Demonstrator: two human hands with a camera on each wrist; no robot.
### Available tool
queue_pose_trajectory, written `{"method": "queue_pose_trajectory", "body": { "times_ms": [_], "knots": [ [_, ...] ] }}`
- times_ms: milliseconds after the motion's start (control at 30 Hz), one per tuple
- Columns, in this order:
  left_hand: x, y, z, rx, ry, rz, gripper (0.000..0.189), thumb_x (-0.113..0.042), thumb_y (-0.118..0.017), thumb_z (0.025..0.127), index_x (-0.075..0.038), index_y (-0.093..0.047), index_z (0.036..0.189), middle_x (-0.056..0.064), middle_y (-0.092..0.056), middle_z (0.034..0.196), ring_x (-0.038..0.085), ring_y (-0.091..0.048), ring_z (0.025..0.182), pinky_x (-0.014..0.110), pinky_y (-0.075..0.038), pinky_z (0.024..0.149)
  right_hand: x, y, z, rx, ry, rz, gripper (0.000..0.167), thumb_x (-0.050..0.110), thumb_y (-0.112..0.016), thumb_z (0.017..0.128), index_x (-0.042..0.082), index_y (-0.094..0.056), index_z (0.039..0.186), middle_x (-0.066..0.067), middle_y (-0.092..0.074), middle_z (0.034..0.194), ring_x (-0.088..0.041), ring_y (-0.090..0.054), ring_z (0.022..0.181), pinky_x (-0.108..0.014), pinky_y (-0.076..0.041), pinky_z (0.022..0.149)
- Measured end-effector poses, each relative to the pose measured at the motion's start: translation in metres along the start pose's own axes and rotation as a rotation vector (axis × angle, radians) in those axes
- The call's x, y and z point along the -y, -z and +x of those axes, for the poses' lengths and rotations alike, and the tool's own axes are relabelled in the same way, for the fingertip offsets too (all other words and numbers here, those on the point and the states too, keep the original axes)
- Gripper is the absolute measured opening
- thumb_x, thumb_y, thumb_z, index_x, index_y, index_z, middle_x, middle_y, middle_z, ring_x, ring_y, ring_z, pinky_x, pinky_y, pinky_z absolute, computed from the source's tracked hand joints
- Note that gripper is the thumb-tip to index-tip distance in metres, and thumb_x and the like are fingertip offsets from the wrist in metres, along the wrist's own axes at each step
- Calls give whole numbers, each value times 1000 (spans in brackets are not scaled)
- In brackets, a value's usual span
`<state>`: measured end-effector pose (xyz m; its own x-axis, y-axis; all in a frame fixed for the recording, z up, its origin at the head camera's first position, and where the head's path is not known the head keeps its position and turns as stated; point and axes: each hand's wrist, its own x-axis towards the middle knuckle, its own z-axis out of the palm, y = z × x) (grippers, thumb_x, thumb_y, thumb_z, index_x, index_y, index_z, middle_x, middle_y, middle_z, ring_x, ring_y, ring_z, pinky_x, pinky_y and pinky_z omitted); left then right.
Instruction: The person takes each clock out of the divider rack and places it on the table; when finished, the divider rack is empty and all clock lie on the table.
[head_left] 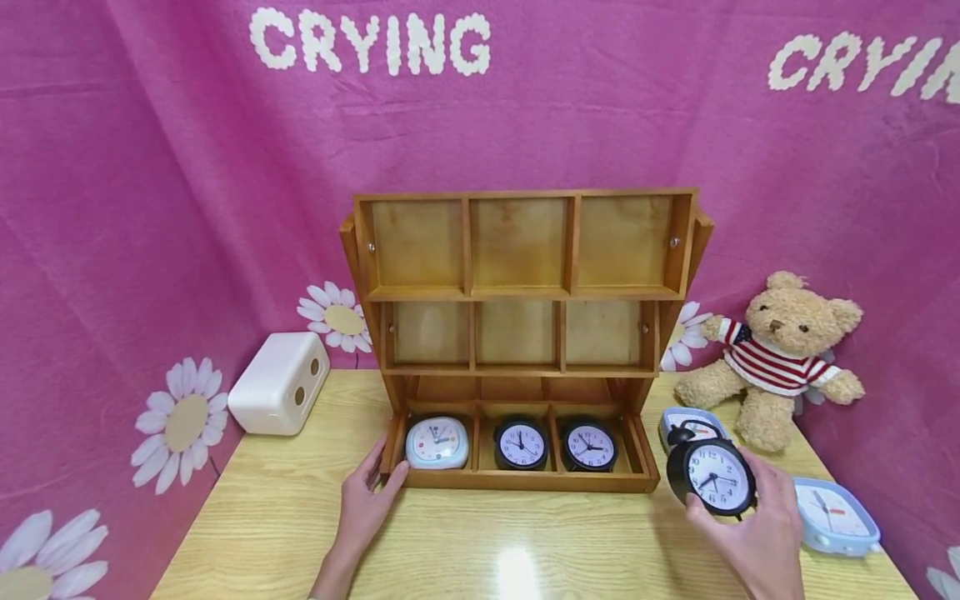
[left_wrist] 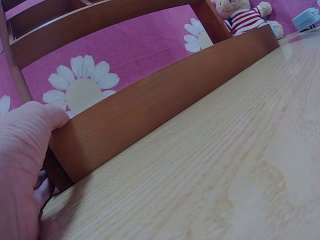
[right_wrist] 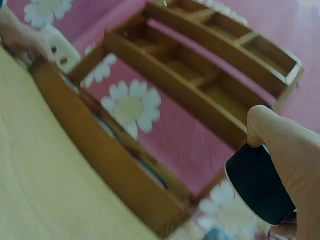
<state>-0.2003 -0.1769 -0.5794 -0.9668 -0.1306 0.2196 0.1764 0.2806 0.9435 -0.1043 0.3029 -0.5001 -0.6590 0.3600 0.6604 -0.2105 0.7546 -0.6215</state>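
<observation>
My right hand [head_left: 757, 525] grips a black twin-bell alarm clock [head_left: 712, 477] by its sides, its white dial facing up toward me. In the right wrist view the clock's dark side [right_wrist: 262, 185] shows beneath the thumb. At the front left corner of a three-tier wooden shelf [head_left: 525, 481], my left hand [head_left: 367, 492] holds the bottom tier, thumb at the front board and fingers along the outer side. That tier's left compartment contains a pale blue and white clock [head_left: 437, 443]. Black round clocks sit in its middle [head_left: 521, 445] and right [head_left: 589, 446] compartments.
Right of the shelf, one light blue clock [head_left: 686, 414] lies partly hidden behind the held clock, another [head_left: 836, 512] beside my right hand. A teddy bear [head_left: 776, 350] sits at the back right. A white box with round holes [head_left: 273, 383] stands at the left.
</observation>
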Motion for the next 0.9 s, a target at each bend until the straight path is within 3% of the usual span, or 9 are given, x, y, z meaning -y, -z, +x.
{"method": "queue_pose_trajectory", "body": {
  "times_ms": [100,267,333,433,900],
  "knots": [
    [0,0,0,-1,3,-1,64,-18,-76,97,2,-50,152,24,-53,150,38,-52,138,52,-45,111,-20,6,-4,18,-34,-33,88,12,-88,49,-9,-61,131,-31,-58,121,-36,-48,109,-8,-23,90],
    [1,1,0,-3,2,-2,64,-18,-77,97,2,-50,152,23,-53,151,37,-52,138,52,-45,110,-47,11,-13,82,-122,-125,85,14,-87,51,-7,-61,129,-32,-57,116,-44,-51,107,-39,-38,85],
    [1,1,0,-2,0,-3,64,-18,-77,97,2,-51,152,23,-52,151,37,-52,139,51,-45,110,-55,12,-17,108,-147,-165,83,16,-87,51,-8,-60,127,-33,-56,114,-47,-52,106,-53,-37,80],
    [1,1,0,-3,-1,-5,63,-18,-77,97,2,-51,152,23,-52,152,36,-52,139,51,-45,110,-65,13,-22,136,-157,-195,82,18,-87,51,-10,-60,124,-37,-58,113,-51,-53,106,-62,-39,79],
    [-1,2,-1,7,-2,-4,64,-18,-76,98,2,-50,152,25,-52,151,39,-50,140,53,-45,110,-93,13,-24,226,-161,-290,82,24,-87,57,-17,-59,122,-45,-60,114,-60,-58,102,-71,-45,80]
  ]
}}
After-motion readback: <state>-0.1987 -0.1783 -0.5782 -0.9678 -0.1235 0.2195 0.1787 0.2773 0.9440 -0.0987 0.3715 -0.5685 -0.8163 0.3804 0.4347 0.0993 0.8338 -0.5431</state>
